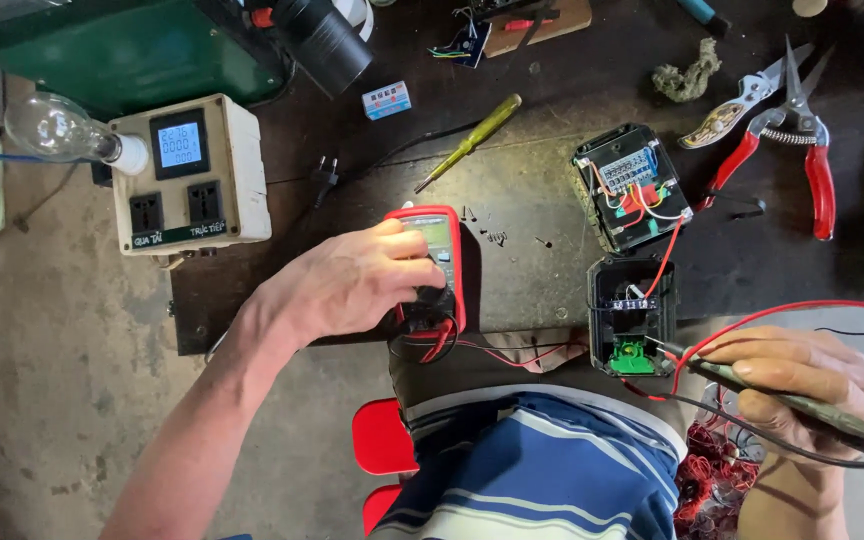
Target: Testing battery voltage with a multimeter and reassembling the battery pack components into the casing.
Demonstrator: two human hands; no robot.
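Two hands are at work over a dark, worn workbench top [542,190], and the step in hand looks like an electrical check on an opened battery pack. Far left, a clear glass light bulb [52,127] lies against a cream plastic socket box with a small lit blue screen [192,175]; neither is touched. Next comes the left hand [352,285], curled down over a red-cased handheld multimeter with a greenish display [432,265], its fingertips pressing on the dial area, so it is closed onto the meter rather than lifting it. Thin red and black test leads [497,352] run from the meter's lower end toward the right. A yellow-handled screwdriver [472,140] lies apart, above the meter. Right of centre sit the two halves of the black plastic battery housing: the upper half with an exposed circuit board and red and white wires [632,188], the lower half with a green connector block [634,318]. The right hand [802,385] is closed in a pen grip around a slim olive-green test probe [792,400], whose tip reaches the green block. Red-handled snips [802,140] rest far right. I judge the next move needs a steady probe tip and a correct dial setting.
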